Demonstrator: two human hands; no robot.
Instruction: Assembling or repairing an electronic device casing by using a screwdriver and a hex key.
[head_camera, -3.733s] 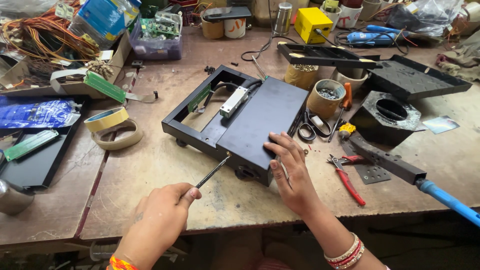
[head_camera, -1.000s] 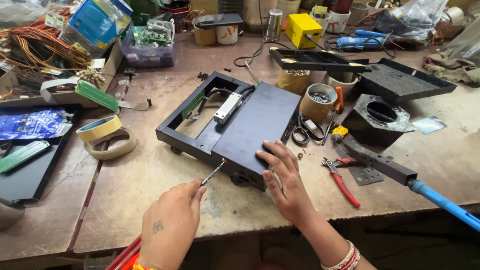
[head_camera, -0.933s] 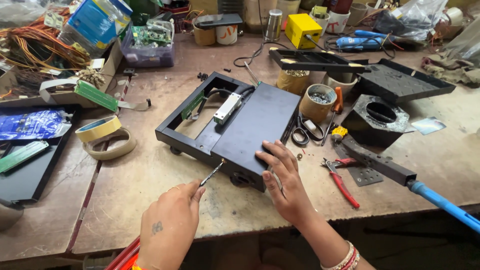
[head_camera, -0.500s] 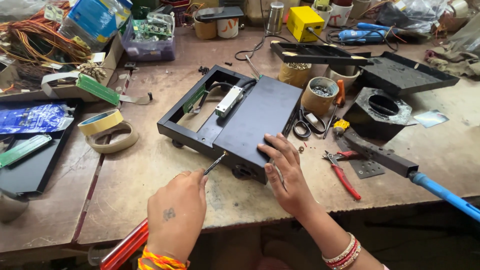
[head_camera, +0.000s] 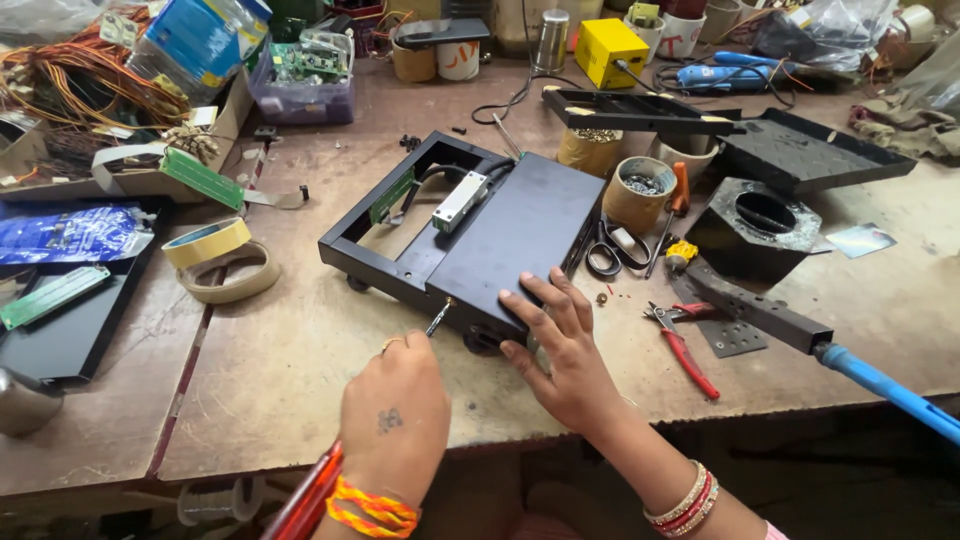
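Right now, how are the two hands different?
The left hand is closed around a screwdriver whose tip meets the black case; the right hand lies flat and open on that case. The left wrist wears orange and yellow thread; the right wears bangles. Both touch the case's near edge.

Left hand (head_camera: 395, 415) gripping a screwdriver (head_camera: 437, 318) with its tip at the near edge of a black metal chassis (head_camera: 470, 235), right hand (head_camera: 560, 345) pressed flat on its corner, red-handled pliers (head_camera: 685, 345) just beside, workbench (head_camera: 290, 340) beneath

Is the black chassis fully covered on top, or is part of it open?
Partly open. The black chassis has a flat plate over its right part; the left part shows an open frame with a green board and a metal bar inside.
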